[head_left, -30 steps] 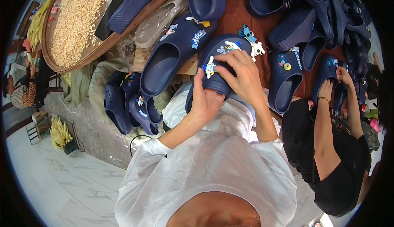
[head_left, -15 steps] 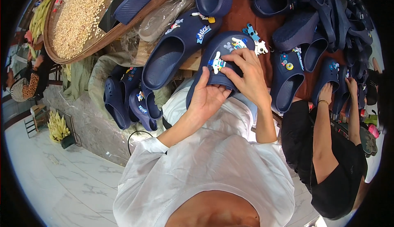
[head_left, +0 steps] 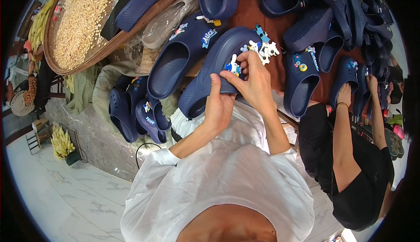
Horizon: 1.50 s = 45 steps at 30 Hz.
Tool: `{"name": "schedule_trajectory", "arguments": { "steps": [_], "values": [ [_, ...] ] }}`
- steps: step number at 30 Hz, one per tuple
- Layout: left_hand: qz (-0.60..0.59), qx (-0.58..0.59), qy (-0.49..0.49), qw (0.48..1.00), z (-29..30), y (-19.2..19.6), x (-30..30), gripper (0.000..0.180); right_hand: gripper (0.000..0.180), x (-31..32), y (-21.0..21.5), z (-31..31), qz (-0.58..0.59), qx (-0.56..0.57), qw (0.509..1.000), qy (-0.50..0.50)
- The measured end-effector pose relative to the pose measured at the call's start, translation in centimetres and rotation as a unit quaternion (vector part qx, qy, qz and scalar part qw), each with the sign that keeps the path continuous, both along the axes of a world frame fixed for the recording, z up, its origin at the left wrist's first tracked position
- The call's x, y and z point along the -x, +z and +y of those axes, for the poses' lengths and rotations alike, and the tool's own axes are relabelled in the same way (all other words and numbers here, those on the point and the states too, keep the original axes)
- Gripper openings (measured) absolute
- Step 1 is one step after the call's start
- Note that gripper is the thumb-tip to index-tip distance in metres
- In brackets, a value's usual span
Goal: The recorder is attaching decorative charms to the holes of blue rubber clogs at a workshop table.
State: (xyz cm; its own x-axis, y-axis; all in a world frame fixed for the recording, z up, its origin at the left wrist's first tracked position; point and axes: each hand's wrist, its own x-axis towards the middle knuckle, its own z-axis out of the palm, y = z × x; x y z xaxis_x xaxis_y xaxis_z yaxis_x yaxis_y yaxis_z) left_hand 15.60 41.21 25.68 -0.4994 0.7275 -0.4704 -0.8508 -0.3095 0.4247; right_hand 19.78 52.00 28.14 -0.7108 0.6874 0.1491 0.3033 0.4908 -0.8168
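Note:
A navy foam clog is held in front of me, tilted so its ribbed side faces left. My left hand grips it at the opening, thumb outside and the other fingers partly hidden by the shoe. My right hand pinches a white and blue cartoon shoe charm on its upper between thumb and fingers. More charms in white and blue show just beyond my right fingers. Left of this clog lies another navy clog with charms on it.
A round woven tray of pale kernels stands at far left. Below it, several navy clogs sit on greenish cloth. At right, a co-worker's hand reaches into a decorated clog. More clogs are heaped on the reddish-brown surface.
The clog has been turned so its left side and ribbed sole edge now show. My right hand has shifted slightly left and down, its fingers still at the charm.

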Motion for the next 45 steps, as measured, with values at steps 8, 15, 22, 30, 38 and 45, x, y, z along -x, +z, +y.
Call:
{"name": "schedule_trajectory", "arguments": {
  "steps": [8,15,22,30,38,45],
  "values": [
    [-0.072,0.012,0.066,0.995,0.4,0.7,1.1,0.056,0.018,0.5,-0.7,0.7,0.046,-0.02,0.998,-0.037],
    [-0.188,-0.002,0.05,0.981,-0.5,1.9,1.8,0.055,0.015,0.0,-1.9,6.0,0.078,-0.104,0.982,-0.134],
    [-0.225,-0.006,0.056,0.973,-0.8,0.5,1.6,0.047,0.022,0.6,-5.7,10.4,-0.001,-0.152,0.981,-0.122],
    [-0.153,0.044,0.032,0.987,-0.1,-0.8,1.6,0.053,0.021,0.1,-1.4,7.3,0.054,-0.143,0.987,-0.053],
    [-0.16,-0.046,0.027,0.986,1.6,-1.8,2.9,0.063,0.027,-0.2,-1.4,4.6,-0.028,-0.19,0.973,0.129],
    [-0.162,-0.061,0.024,0.985,1.7,-1.4,3.0,0.067,0.02,0.4,-1.5,5.4,-0.004,-0.133,0.98,0.146]
  ]
}}
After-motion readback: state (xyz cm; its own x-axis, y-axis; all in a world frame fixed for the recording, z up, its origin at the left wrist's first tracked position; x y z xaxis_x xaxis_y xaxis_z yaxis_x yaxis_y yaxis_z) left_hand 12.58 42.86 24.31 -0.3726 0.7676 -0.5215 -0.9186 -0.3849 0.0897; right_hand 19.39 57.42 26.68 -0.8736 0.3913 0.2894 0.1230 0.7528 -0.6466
